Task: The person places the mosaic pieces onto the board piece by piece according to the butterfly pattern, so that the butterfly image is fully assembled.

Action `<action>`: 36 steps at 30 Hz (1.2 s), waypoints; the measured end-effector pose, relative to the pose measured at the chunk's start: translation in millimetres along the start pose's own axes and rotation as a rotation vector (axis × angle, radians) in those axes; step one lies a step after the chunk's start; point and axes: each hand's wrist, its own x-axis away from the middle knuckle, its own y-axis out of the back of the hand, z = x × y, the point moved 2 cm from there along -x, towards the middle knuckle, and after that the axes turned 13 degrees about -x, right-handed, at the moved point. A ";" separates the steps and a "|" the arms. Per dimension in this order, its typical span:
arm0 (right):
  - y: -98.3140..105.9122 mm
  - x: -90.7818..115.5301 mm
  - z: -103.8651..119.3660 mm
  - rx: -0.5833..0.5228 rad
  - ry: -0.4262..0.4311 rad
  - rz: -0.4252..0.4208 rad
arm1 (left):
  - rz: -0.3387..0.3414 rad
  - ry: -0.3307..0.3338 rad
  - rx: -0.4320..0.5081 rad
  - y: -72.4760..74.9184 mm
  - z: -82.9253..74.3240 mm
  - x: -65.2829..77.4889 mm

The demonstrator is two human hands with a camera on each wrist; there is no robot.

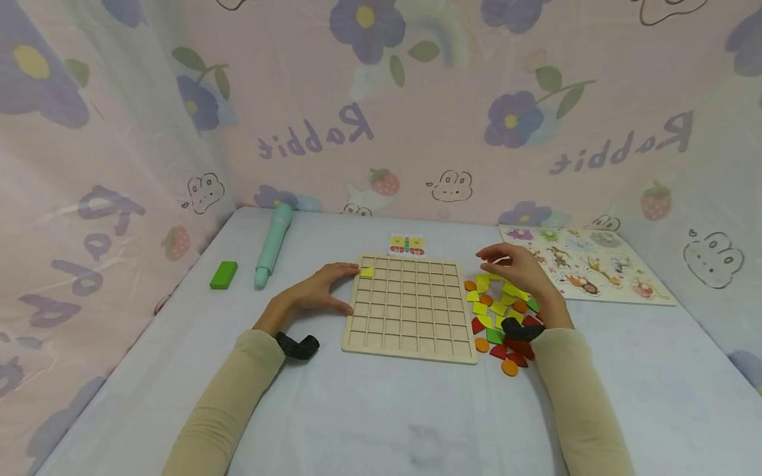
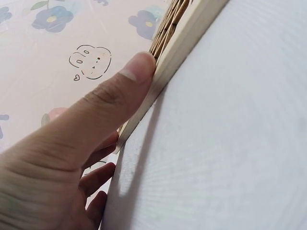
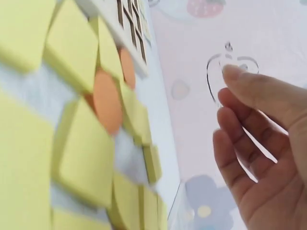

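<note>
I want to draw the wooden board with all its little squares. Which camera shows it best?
The head view: the wooden board shows with its whole grid. The left wrist view shows mostly its edge, touched by the left hand; the right wrist view, just a part at the top.

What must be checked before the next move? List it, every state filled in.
1. Left hand at the left edge of the board: ok, touching.
2. Right hand holding a piece: not ok, none shows in it.
3. Pattern card uncovered: ok, in view beyond the board.
4. Yellow piece on the board seated flush: cannot tell.
5. Loose pieces sorted by colour: not ok, mixed together right of the board.
</note>
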 end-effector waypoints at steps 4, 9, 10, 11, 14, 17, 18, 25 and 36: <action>13.8 0.7 -31.7 0.036 -0.080 0.000 | -0.007 -0.004 0.002 0.1 -0.1 0.7; 18.3 4.8 -50.1 0.051 -0.112 0.007 | -0.002 0.001 0.005 -0.2 -0.3 0.7; 18.4 5.5 -53.0 0.056 -0.113 0.007 | 0.000 0.001 0.006 0.0 -0.9 1.0; 18.4 5.9 -55.9 0.060 -0.110 0.007 | 0.001 -0.001 0.006 0.4 -1.8 1.2; 18.1 6.2 -62.8 0.067 -0.118 0.005 | 0.001 -0.002 0.011 0.7 -2.7 1.6; 17.9 5.6 -66.9 0.064 -0.136 0.004 | -0.002 -0.004 0.023 1.4 -4.0 2.2; 17.6 5.4 -68.2 0.064 -0.147 0.002 | -0.004 -0.003 0.022 1.2 -3.7 2.3; 12.3 5.2 -72.3 0.093 -0.164 0.002 | -0.002 -0.004 0.025 0.5 -3.4 3.1; 9.7 -5.5 -57.4 0.138 -0.148 -0.032 | 0.006 0.003 0.002 -0.1 -0.1 1.0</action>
